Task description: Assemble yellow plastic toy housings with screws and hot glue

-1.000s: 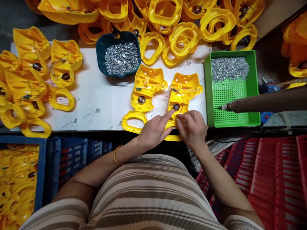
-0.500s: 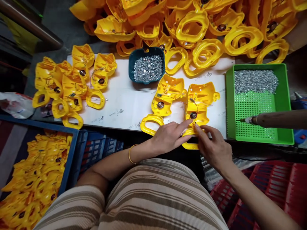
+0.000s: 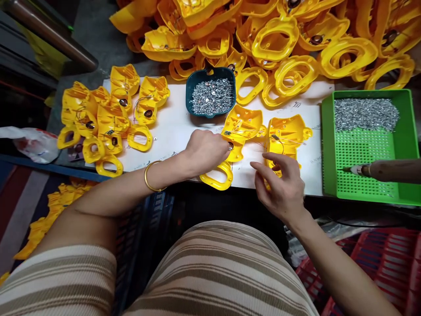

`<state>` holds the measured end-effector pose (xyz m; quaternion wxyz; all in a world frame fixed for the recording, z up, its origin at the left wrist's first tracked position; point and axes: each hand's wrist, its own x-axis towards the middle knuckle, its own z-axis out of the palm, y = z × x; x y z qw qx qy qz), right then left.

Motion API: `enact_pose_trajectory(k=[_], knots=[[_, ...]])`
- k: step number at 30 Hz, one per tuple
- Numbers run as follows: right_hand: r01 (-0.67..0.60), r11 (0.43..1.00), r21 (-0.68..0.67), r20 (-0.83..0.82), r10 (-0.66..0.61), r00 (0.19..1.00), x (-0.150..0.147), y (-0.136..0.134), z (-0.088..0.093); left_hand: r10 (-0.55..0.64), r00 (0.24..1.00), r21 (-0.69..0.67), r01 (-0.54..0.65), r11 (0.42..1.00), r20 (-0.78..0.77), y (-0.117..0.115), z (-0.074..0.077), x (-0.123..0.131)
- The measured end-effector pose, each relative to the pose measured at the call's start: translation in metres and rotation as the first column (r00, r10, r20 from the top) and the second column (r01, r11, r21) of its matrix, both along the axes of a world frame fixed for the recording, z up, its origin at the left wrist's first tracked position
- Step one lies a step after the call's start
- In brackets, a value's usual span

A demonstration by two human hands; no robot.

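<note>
Hands (image 3: 208, 151) (image 3: 284, 186): 2 | nearest yellow shells (image 3: 245, 119) (image 3: 287, 126): 2 | tub (image 3: 189, 94): 1 | green basket (image 3: 362, 151): 1

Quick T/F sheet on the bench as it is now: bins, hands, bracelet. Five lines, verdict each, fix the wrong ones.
1. Small metal parts lie in both the green basket and the dark teal bin. True.
2. The green basket stands to the left of the dark teal bin in the picture. False: it stands to the right.
3. A gold bracelet circles the wrist of the left hand. True.
4. The right hand is clenched in a fist. False: its thumb and fingers are apart.
5. The left hand is over the green basket. False: it is at the left one of the two yellow housings in front of the person.
</note>
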<state>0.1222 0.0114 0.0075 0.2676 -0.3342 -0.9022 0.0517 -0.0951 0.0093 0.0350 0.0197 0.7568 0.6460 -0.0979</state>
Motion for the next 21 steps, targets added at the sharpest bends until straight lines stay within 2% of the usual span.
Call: enact_pose_trajectory(k=[5,9,15,21], knots=[[0.018,0.999,0.027,0.047,-0.019,0.999,-0.001,0.003,-0.017,-0.022,0.999,-0.219,0.011,0.976,-0.049,0.021,0.018,0.003],[0.072,0.996,0.057,0.079,-0.077,0.994,0.004,0.004,-0.022,-0.035,0.998,-0.375,0.014,0.927,-0.05,0.028,0.024,-0.003],[0.148,0.984,0.098,0.016,-0.15,0.989,0.005,0.009,-0.022,0.002,0.998,-0.428,-0.026,0.904,-0.057,0.028,0.021,-0.008],[0.15,0.98,0.13,-0.128,-0.133,0.983,-0.006,0.001,-0.003,0.042,0.999,-0.455,-0.036,0.89,0.004,0.029,0.021,-0.016]])
